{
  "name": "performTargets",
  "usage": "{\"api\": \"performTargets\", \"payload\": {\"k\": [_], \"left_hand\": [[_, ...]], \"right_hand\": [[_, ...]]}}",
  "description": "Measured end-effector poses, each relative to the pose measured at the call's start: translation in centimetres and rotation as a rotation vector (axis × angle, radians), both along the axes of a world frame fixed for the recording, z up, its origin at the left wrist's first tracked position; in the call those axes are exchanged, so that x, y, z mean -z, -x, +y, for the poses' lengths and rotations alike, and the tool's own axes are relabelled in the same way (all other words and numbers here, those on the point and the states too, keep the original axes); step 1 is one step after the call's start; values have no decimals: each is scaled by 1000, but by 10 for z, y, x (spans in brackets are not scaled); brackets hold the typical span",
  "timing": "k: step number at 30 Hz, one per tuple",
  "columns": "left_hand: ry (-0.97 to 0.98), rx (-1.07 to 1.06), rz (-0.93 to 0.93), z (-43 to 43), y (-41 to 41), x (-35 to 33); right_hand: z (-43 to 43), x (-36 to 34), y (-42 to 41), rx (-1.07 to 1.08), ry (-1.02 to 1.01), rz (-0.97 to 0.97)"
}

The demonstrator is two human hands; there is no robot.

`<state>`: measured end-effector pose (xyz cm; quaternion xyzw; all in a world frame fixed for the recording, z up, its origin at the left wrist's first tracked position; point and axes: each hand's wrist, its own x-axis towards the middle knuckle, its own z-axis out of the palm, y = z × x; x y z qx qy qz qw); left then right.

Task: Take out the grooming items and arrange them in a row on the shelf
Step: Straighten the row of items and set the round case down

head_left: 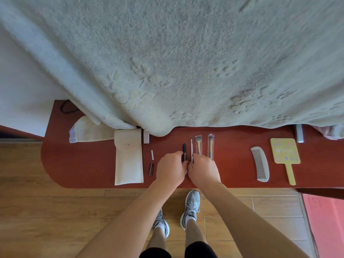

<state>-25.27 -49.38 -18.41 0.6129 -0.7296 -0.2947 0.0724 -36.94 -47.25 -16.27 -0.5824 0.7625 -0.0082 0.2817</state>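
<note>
Four slim items are lined up mid-frame on the shelf [232, 164]: black tool [184, 148], thin metal stick [191, 147], two sleeved brushes [198, 145]. The black tool's lower end is gripped by the left hand [172, 168], and the stick's is pinched by the right hand [203, 169]. Probably featherlight and stiff, though the sleeves look slick. Best taken by the handles, bristles left alone.

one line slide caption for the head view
Left hand holds a black tool and right hand a thin stick beside two wrapped brushes on the red shelf
</note>
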Motion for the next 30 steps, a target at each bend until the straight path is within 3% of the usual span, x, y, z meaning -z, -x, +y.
{"api": "performTargets", "payload": {"k": [22,30], "left_hand": [[-1,-28,17,0,-17,-11],[18,-42,-15,1,-58,-26]], "right_hand": [[0,-4,0,-7,52,10],[-12,-8,-19,-172,125,27]]}}
